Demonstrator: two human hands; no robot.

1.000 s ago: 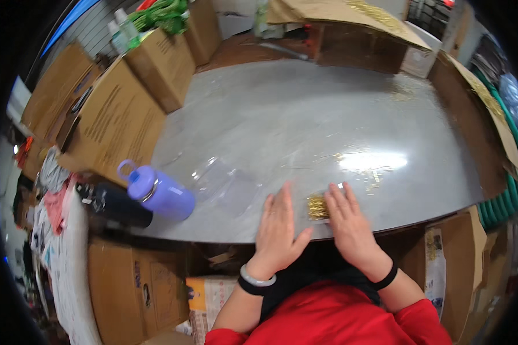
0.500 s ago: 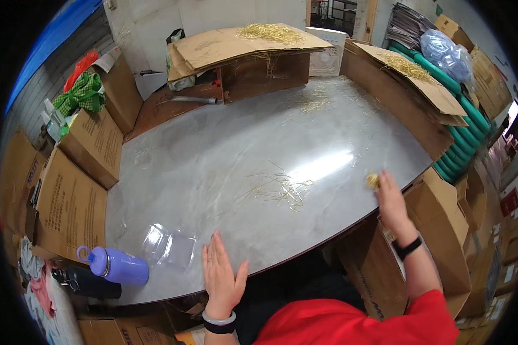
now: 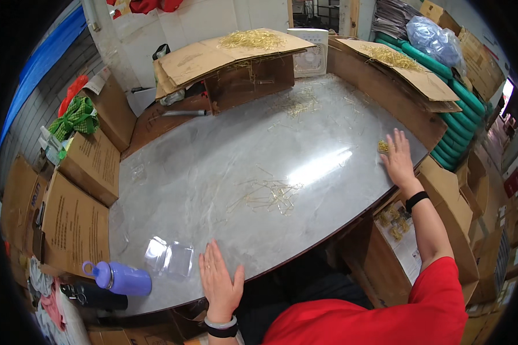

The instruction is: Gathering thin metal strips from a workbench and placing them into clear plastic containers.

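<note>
A: We've got the grey worktop [image 3: 207, 167], loose gold wires [image 3: 281, 198] strewn over its middle. Hands?
B: Left hand [image 3: 218, 282] at the near edge, right hand [image 3: 398, 158] well out right, fingers straight and unclenched on both!
A: Our clear plastic case [image 3: 171, 260]?
B: Just left of the left hand. Our gold bundle [image 3: 383, 146]'s beside the right; touching, we can't tell.

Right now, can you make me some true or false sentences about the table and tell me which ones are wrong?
1. A gold bundle is beside the right hand. True.
2. The purple bottle has a loop on its lid. True.
3. The left hand holds that bottle. False: it is empty.
4. Clear plastic lies nearer the left hand than the right. True.
5. The loose bits are blue. False: they are gold.
</note>
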